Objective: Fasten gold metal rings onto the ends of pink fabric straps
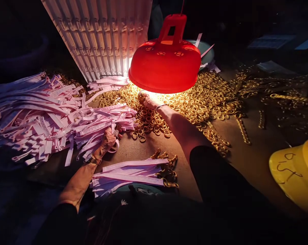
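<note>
My left hand point(109, 139) is closed around a pale pink strap point(114, 147), which bends in a loop below the fingers. It sits at the right end of a heap of similar pink straps point(54, 115). Under the lamp, my right hand point(151, 101) reaches into a wide pile of gold rings point(207, 95). Its fingers are pinched together among the rings; what they hold is too small to make out. Nearer my body lies a bundle of pink straps point(133, 172) with gold chain pieces point(171, 170) at their right ends.
A red lamp point(165, 66) hangs low just above my right hand. Behind it stands a ribbed pale panel point(100, 34). A yellow bucket point(292, 166) is at the right edge. Loose gold chains point(292, 97) lie at the far right, and a bluish-green bowl point(207, 49) stands behind the lamp.
</note>
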Tool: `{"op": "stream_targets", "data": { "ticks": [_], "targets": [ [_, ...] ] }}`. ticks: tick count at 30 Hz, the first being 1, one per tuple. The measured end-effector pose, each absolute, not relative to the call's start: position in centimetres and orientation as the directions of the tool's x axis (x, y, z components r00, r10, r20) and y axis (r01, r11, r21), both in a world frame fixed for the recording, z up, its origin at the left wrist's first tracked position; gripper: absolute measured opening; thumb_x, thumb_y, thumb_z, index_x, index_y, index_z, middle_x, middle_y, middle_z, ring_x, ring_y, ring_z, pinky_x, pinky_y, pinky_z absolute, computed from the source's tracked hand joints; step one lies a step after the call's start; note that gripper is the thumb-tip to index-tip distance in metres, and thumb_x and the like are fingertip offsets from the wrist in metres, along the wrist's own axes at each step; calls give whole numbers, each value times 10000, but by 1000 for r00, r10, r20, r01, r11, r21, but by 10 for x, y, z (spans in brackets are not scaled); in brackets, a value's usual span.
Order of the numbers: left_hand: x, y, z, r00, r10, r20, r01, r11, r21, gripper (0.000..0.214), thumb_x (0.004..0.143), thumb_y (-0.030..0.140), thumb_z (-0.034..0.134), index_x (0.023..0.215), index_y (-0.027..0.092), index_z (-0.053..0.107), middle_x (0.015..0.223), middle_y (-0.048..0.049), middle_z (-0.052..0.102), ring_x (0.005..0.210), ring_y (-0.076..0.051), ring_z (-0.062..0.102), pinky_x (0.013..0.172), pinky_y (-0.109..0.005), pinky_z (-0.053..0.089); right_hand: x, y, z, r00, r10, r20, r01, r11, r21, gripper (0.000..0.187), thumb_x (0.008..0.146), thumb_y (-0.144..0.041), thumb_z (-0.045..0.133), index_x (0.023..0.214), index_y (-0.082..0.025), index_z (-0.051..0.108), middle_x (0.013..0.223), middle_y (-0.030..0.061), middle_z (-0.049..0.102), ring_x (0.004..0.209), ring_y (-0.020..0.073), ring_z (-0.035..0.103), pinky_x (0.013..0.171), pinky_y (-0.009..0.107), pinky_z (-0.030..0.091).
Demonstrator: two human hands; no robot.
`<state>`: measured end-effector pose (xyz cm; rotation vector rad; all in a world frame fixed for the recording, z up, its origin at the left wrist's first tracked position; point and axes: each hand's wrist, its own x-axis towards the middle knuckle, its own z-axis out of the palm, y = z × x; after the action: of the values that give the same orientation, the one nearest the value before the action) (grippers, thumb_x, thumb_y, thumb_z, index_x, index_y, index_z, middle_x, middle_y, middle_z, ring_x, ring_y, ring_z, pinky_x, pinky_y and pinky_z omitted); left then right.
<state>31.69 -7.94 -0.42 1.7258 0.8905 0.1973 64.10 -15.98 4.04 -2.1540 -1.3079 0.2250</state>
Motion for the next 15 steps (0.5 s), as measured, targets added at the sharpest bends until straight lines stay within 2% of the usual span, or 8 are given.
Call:
{"op": "stream_targets", "data": {
  "ticks": [4,7,9,12,15],
  "targets": [
    [324,-77,4,701,647,-300,403,-12,915,250,683,330,603,899,229,527,843,-42,769,607,-153,602,586,-308,466,639,-161,41,497,854,152,789,-373,-488,294,756,2,535,974,-128,685,876,51,614,802,152,466,845,299,428],
    [326,-83,8,700,641,-314,360,64,931,239,679,322,633,869,226,525,841,-35,768,701,-174,660,608,-299,489,635,-168,45,493,855,164,803,-374,-464,245,785,-7,532,924,-149,675,862,63,622,804,170,506,842,316,452],
    [327,-90,12,716,612,-336,321,139,937,240,692,361,658,849,224,541,743,-16,737,680,-171,649,592,-285,486,630,-175,47,495,847,193,805,-364,-468,214,830,-34,539,936,-151,684,897,81,651,863,189,556,888,332,469],
    [330,-108,21,760,551,-345,240,256,936,314,662,436,724,802,214,553,642,-1,675,595,-139,577,526,-253,446,617,-192,48,540,790,292,766,-317,-559,150,939,-234,604,978,-140,714,899,97,686,966,236,627,951,373,504],
    [340,-129,31,772,558,-303,146,309,940,407,652,493,790,819,196,567,632,7,629,549,-90,507,481,-210,360,593,-214,43,588,717,374,663,-163,-731,435,944,-571,642,978,-150,742,893,94,715,1011,266,682,961,396,554]
  ]
}}
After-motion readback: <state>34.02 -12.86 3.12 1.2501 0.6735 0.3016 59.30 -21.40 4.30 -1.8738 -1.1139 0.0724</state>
